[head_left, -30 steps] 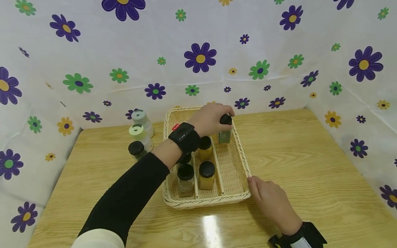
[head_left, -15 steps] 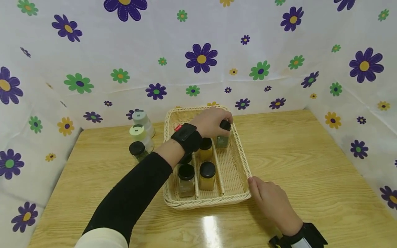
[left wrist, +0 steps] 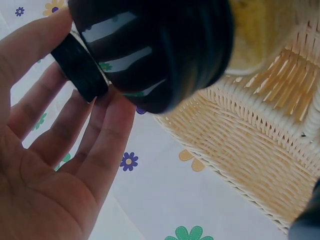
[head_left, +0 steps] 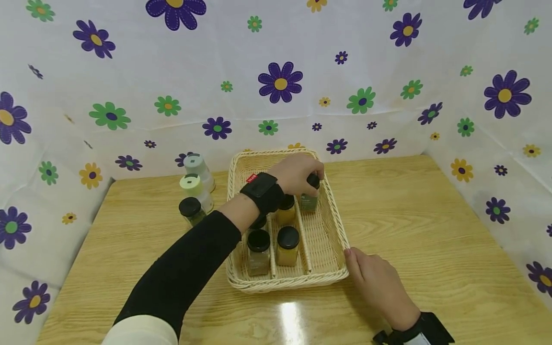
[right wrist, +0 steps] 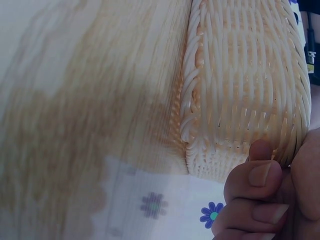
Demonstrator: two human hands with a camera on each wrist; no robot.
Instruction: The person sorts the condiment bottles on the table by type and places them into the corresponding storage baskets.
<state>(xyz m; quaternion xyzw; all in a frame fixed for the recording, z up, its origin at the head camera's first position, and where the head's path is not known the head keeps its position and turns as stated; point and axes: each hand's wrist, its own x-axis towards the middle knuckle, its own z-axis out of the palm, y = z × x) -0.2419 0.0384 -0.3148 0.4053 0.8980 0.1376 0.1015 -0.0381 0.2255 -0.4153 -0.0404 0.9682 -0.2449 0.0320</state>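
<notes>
Pinching the slick-looking jar (head_left: 308,203) by its lid (head_left: 313,181), likely safest, the left hand (head_left: 296,172) is working at one o'clock, right hand (head_left: 379,283) gripping the basket (head_left: 324,249) at four.

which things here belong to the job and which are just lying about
Part of the job:
jar in the left hand
basket, its edge held by the right hand
other jars standing in the basket

Just around, it seems:
three jars left of the basket, perhaps wanted too
table
flowered cloth
</notes>
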